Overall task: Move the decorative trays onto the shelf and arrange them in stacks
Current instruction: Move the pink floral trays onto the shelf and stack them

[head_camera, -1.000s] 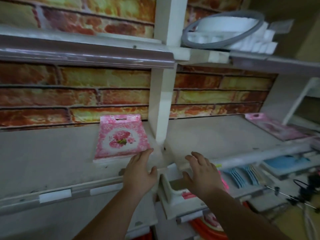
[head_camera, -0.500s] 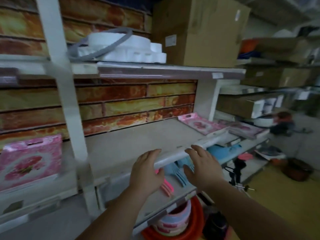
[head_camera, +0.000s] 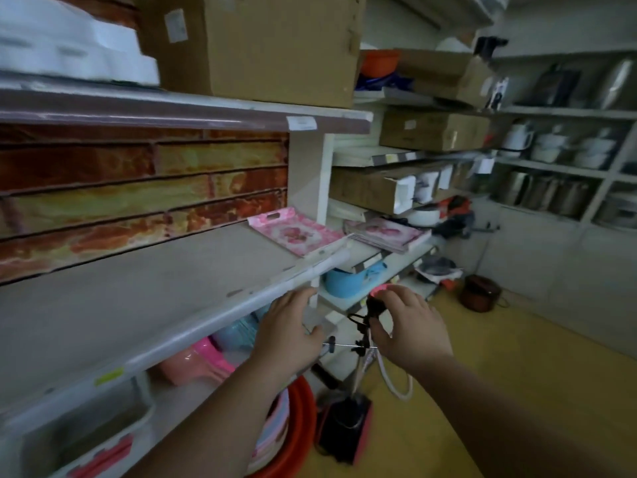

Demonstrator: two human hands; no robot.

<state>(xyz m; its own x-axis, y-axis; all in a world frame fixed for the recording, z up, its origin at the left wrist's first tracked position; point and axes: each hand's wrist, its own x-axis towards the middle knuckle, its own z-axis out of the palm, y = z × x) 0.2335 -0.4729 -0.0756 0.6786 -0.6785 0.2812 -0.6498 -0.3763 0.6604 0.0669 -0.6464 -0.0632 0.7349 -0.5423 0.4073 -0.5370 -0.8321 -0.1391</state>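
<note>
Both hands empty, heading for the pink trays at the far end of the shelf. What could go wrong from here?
1. The pink tray sits at the shelf's front corner, close to the edge; a hasty grip could knock it off.
2. A black stand with cables stands just below the left hand and right hand; reaching past could snag it.
3. The tray stack beyond looks uneven and might slide if lifted whole.

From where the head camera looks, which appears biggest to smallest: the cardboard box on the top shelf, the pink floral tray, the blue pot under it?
1. Cardboard box, by far the largest.
2. Pink floral tray.
3. Blue pot, though the shelf hides part of it.
The box also sits nearer the camera, so its lead may be overstated.
</note>
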